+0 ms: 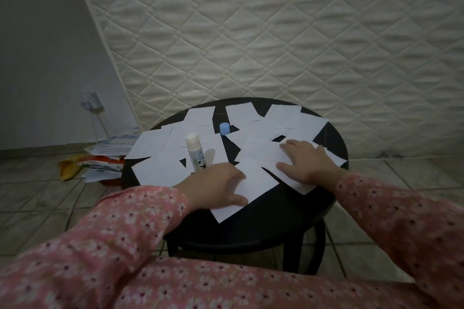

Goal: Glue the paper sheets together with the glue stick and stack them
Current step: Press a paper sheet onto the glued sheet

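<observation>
Several white paper sheets (160,143) lie scattered over a small round black table (296,211). An uncapped glue stick (196,153) stands upright among them, left of centre, and its blue cap (224,128) sits further back. My left hand (216,187) lies flat on the nearest sheet (253,183) at the table's front, thumb along its lower edge. My right hand (305,160) rests with spread fingers on an overlapping sheet (266,152) to the right. Neither hand holds the glue stick.
A quilted mattress (276,32) leans upright right behind the table. On the tiled floor to the left lies a pile of papers and packets (105,158). A wall socket with a plugged charger (92,103) is on the left wall.
</observation>
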Tool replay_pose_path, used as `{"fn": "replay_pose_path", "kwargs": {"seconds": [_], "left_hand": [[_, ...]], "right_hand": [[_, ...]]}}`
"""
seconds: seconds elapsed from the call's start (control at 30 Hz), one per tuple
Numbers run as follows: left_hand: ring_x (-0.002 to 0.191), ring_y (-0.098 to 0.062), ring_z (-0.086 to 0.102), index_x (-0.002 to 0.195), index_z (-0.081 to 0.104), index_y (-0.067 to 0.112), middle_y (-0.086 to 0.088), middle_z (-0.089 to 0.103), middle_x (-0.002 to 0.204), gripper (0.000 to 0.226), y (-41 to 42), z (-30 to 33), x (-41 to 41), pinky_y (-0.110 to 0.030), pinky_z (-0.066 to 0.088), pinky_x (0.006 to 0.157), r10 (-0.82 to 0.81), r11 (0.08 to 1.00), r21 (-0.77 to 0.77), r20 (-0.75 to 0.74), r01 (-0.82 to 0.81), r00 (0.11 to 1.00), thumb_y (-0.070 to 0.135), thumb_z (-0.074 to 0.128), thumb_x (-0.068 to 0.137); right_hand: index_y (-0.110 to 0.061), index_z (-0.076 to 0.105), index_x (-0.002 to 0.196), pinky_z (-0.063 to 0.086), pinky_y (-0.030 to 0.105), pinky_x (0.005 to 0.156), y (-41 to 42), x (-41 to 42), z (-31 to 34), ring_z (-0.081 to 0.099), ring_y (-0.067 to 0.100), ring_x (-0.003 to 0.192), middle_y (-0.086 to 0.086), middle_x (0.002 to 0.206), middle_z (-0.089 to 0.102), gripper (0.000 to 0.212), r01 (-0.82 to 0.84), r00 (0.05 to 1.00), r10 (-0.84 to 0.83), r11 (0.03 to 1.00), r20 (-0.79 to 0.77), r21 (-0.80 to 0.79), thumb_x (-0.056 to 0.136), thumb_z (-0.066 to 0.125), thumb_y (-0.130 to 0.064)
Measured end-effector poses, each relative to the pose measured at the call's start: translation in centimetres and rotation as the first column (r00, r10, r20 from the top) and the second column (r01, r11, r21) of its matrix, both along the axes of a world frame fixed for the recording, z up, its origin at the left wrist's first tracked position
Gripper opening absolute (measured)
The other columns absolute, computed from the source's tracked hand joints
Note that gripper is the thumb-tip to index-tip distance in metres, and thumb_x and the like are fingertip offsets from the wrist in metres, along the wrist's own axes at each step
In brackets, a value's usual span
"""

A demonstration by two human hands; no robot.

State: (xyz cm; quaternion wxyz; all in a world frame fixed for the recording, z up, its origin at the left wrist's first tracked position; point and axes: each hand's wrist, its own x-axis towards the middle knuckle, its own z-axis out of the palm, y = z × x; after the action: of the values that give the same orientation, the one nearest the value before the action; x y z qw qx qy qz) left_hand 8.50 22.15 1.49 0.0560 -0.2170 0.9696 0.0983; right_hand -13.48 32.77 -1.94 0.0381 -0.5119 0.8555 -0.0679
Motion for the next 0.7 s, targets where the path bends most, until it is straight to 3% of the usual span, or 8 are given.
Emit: {"fn": "replay_pose_path", "kwargs": {"seconds": [0.1, 0.2, 0.37, 0.53, 0.7], "left_hand": [[0.137, -0.009, 0.033, 0.144, 0.041, 0.027, 0.011, 0.034, 0.151, 0.062, -0.1, -0.4, -0.6, -0.030, 0.029, 0.111, -0.046, 0.998, -0.031, 0.037, 0.047, 0.998, 0.052, 0.057, 0.089], [0.139, -0.006, 0.029, 0.142, 0.043, 0.030, 0.016, 0.031, 0.153, 0.058, -0.8, -0.2, -0.4, -0.026, 0.023, 0.113, -0.078, 0.996, 0.053, 0.033, 0.076, 0.996, 0.046, 0.061, 0.089], [0.133, 0.001, 0.034, 0.133, 0.053, 0.035, 0.025, 0.037, 0.146, 0.054, -1.7, 0.1, 0.2, -0.020, 0.028, 0.108, -0.120, 0.978, 0.176, 0.019, 0.115, 0.993, 0.040, 0.071, 0.082], [0.127, 0.004, 0.036, 0.130, 0.056, 0.035, 0.027, 0.038, 0.144, 0.050, -1.7, 0.0, 0.2, -0.021, 0.031, 0.108, -0.153, 0.968, 0.199, -0.015, 0.153, 0.988, 0.035, 0.072, 0.082], [0.130, -0.002, 0.039, 0.128, 0.057, 0.035, 0.028, 0.039, 0.144, 0.049, -1.8, -0.1, 0.2, -0.028, 0.035, 0.109, -0.158, 0.960, 0.229, -0.023, 0.159, 0.987, 0.033, 0.073, 0.082]], "right_hand": [[-0.027, 0.020, 0.152, 0.013, 0.050, 0.113, 0.1, -0.3, -0.3, 0.019, 0.021, 0.143, -0.004, 0.159, 0.017, 0.063, 0.020, 1.000, -0.021, 0.998, 0.023, 0.051, 0.097, 0.035, -0.055], [-0.030, 0.020, 0.151, 0.015, 0.049, 0.112, 0.1, -0.8, -0.5, 0.019, 0.020, 0.143, -0.004, 0.158, 0.019, 0.059, 0.027, 0.999, -0.028, 0.999, 0.035, 0.031, 0.098, 0.034, -0.051], [-0.031, 0.026, 0.149, 0.018, 0.046, 0.110, 0.3, -1.8, -0.8, 0.025, 0.019, 0.140, -0.007, 0.154, 0.028, 0.056, 0.029, 0.996, -0.024, 0.998, 0.082, -0.056, 0.097, 0.040, -0.047], [-0.031, 0.042, 0.140, 0.026, 0.042, 0.106, -0.1, -2.3, -0.8, 0.040, 0.019, 0.130, -0.008, 0.142, 0.047, 0.044, 0.032, 0.998, -0.021, 0.983, 0.062, -0.180, 0.096, 0.047, -0.037], [-0.028, 0.036, 0.146, 0.021, 0.043, 0.110, 0.2, -2.1, -1.1, 0.030, 0.018, 0.138, -0.009, 0.151, 0.035, 0.056, 0.009, 0.999, -0.004, 0.994, 0.047, -0.111, 0.094, 0.048, -0.048]]}}
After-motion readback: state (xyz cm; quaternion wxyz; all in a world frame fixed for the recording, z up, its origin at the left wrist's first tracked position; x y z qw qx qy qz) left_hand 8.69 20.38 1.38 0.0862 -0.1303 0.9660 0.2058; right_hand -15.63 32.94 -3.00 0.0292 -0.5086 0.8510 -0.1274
